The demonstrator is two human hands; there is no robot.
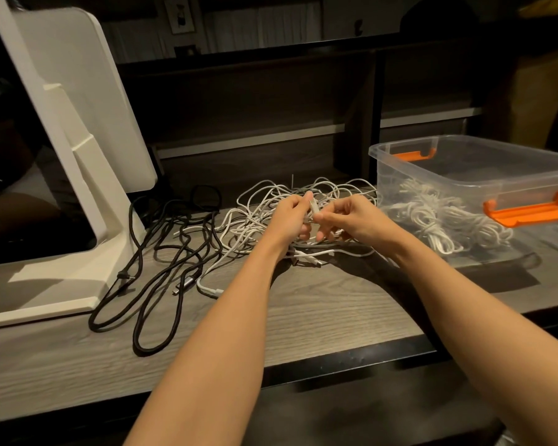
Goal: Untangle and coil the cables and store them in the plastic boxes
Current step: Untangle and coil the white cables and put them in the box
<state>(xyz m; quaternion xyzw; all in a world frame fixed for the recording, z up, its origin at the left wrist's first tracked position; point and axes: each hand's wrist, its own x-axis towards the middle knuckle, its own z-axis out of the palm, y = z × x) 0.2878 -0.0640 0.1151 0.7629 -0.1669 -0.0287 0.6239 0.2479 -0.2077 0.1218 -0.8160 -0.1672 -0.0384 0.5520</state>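
Bare desk (303, 317) in front of white cable tangle (271, 201). Left side blocked by black cables (161, 252) and monitor stand (78, 188); clear box (464, 175) blocks right; shelf unit (255, 107) behind.

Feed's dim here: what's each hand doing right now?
Left hand: fingers pinch a white cable.
Right hand: fingers pinch the same cable.

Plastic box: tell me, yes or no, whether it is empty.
No: the plastic box already holds several coiled white cables on its floor.
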